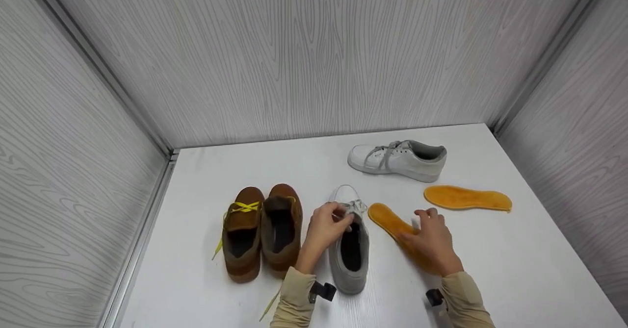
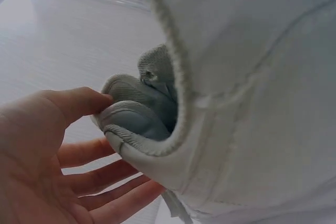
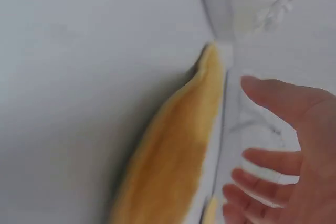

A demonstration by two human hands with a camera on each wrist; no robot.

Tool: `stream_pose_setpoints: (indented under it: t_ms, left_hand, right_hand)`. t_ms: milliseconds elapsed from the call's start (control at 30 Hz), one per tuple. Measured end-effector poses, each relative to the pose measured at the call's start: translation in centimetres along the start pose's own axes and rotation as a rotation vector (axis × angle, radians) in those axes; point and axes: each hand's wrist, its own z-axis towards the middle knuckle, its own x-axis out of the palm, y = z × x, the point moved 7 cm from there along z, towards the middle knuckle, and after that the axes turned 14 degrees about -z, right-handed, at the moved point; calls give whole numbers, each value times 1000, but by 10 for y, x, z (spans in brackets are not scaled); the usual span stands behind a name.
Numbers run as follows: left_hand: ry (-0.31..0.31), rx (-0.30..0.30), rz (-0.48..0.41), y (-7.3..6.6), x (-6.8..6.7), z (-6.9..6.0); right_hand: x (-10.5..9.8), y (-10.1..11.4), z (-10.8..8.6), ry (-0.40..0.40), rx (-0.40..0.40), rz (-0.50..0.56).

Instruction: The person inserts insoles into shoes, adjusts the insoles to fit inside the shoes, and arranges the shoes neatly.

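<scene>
Near white shoe (image 1: pixel 364 249) stands upright on the white table (image 1: pixel 221 166), toe away from the wearer. Its tongue end is pinched by the left hand (image 1: pixel 327 224), thumb on the lip and fingers beneath, as seen at the left wrist. Interior is dark; whether a liner lies inside cannot be told.

Just beside it, to the right, the near orange insole (image 1: pixel 392 222) lies flat, partly covered in the head view by the right hand (image 1: pixel 431 235). That hand is held spread, nothing gripped; contact is not shown, and a gap appears in the right wrist view.

Step in hand, as judged: shoe mouth held open while the insole is being reached for. Next move seems to call for the insole to be pinched at its near end, lifted and fed in toe first; a soft sheet may buckle at the tongue.

Further out: the far orange insole (image 1: pixel 467 198) and the far white shoe (image 1: pixel 400 161), laced. At left, two brown shoes (image 1: pixel 243 242) are set side by side; yellow lace (image 1: pixel 245 207) noted.
</scene>
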Motion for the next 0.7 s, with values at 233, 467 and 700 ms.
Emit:
stream_pose_setpoints:
  t_ms: [233,467,700]
  left_hand:
    - [-21,-27,23,3,-1,0]
    - [-28,-46,49,2,-2,-1]
    - [-17,-55,45,2,0,0]
  right_hand:
    - [13,-20,-14,21,3,-99]
    - [18,-16,-20,37,3,-62]
    - [21,-11,-22,0,33,-89]
